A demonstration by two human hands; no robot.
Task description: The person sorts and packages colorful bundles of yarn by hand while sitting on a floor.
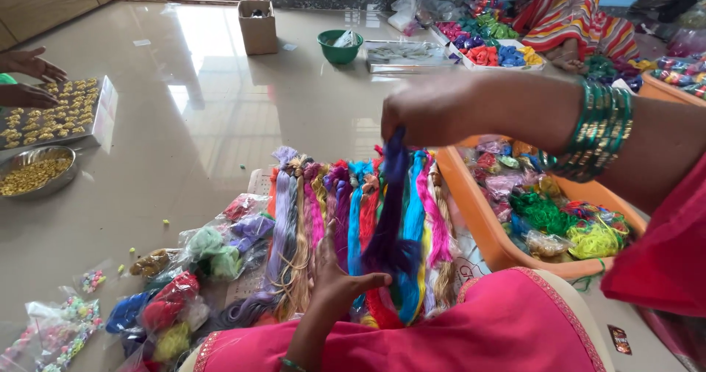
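My right hand [426,111] is raised above my lap, pinching the top of a dark purple thread skein [388,217] that hangs down from it. My left hand [334,276] rests low on the row of coloured thread skeins [323,210], thumb touching the purple skein's lower part, fingers spread over the pink and violet ones. The skeins lie side by side across my pink-clad lap [507,328]. Green bangles [599,126] ring my right wrist.
An orange tray [478,225] of bagged threads sits right of the skeins. Small bags of thread and beads [169,298] lie at lower left. Another person's hands [29,78] work over a tray of gold pieces [66,107] beside a steel bowl [33,170]. A green bowl [338,46] and cardboard box [257,26] stand farther off.
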